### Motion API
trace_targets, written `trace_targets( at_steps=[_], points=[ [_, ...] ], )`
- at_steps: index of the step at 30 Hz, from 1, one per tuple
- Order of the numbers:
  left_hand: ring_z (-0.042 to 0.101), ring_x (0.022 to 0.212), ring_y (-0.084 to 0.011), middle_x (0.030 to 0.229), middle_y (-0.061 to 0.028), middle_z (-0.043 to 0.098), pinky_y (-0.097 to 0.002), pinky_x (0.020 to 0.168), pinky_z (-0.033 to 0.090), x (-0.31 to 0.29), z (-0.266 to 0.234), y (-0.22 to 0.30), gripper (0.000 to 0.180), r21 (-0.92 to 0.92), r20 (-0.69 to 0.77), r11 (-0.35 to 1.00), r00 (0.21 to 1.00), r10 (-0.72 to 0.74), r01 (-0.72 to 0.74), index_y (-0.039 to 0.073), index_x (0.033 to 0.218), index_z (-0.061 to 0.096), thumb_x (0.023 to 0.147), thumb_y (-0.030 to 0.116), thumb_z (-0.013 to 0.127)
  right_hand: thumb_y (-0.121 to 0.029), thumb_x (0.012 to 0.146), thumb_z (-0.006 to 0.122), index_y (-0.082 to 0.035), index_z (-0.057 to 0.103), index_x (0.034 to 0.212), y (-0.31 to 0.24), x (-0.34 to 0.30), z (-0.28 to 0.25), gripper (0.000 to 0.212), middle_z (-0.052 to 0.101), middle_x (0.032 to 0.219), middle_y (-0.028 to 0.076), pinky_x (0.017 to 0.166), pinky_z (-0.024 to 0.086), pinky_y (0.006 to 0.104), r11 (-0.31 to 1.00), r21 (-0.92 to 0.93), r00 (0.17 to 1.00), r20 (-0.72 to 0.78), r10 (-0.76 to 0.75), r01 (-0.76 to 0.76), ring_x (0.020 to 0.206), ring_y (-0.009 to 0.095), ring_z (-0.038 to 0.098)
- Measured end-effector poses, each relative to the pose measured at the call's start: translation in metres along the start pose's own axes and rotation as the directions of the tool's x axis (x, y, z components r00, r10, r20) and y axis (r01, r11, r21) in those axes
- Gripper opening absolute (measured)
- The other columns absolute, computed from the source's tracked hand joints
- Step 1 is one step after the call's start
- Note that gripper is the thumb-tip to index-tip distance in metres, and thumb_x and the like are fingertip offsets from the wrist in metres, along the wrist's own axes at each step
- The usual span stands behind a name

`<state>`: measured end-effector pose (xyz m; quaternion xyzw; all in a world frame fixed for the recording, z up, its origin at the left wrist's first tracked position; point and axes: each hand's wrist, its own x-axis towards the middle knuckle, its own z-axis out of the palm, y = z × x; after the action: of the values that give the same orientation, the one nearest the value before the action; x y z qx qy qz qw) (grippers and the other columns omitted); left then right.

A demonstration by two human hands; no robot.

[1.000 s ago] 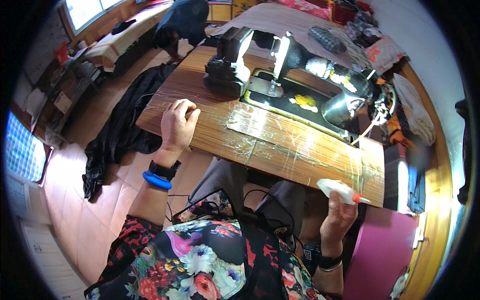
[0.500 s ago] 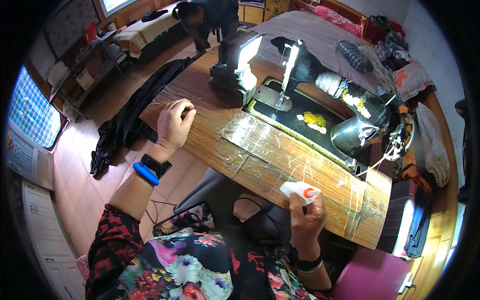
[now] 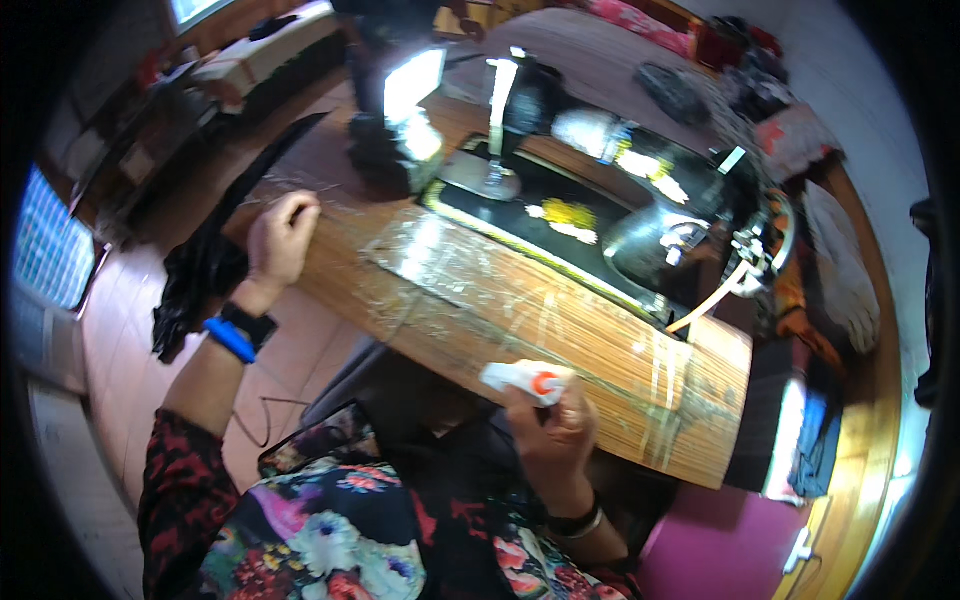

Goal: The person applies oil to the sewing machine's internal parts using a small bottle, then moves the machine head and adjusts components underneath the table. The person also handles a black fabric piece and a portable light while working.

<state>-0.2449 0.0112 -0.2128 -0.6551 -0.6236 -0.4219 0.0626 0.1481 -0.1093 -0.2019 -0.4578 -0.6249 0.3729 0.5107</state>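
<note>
My right hand [image 3: 556, 436] pinches a small crumpled white piece with an orange mark [image 3: 540, 382] over the near edge of a wooden sewing table [image 3: 575, 335]. My left hand [image 3: 283, 240] is at the table's left end, its fingers curled in; whether anything is between them is hidden. Across the table lies a black sewing machine [image 3: 640, 245] with yellow and white flower decoration, its handwheel to the right. Near its needle end stands a dark block-shaped lamp [image 3: 385, 150] with a bright panel. Clear tape or film [image 3: 430, 250] covers part of the tabletop.
Black cloth [image 3: 215, 260] hangs by the table's left end down to the tiled floor. A bed [image 3: 590, 60] with bundled bedding lies behind. A person in dark clothes [image 3: 375, 30] is beyond the lamp. At the lower right is a magenta panel [image 3: 720, 545].
The view has shifted, so the table appears further left. My left fingers have curled in more. My right hand still holds the white piece, a little further left. The person behind has moved nearer the lamp.
</note>
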Motion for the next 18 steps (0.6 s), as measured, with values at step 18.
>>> trace_targets(
  at_steps=[18],
  points=[
    [0.068, 0.11, -0.0288, 0.114, -0.0154, 0.073, -0.0362, 0.101, 0.05, 0.0004, 0.0002, -0.0079, 0.012, 0.036, 0.066, 0.999, 0.997, -0.036, 0.034, -0.001, 0.102, 0.069, 0.096, 0.006, 0.063, -0.008, 0.089, 0.073, -0.003, 0.068, 0.112, -0.0005, 0.0022, -0.0014, 0.024, 0.071, 0.095, 0.013, 0.071, 0.055, 0.0315, 0.992, 0.059, 0.994, -0.03, -0.107, 0.109, 0.08, 0.02, 0.071]
  ],
)
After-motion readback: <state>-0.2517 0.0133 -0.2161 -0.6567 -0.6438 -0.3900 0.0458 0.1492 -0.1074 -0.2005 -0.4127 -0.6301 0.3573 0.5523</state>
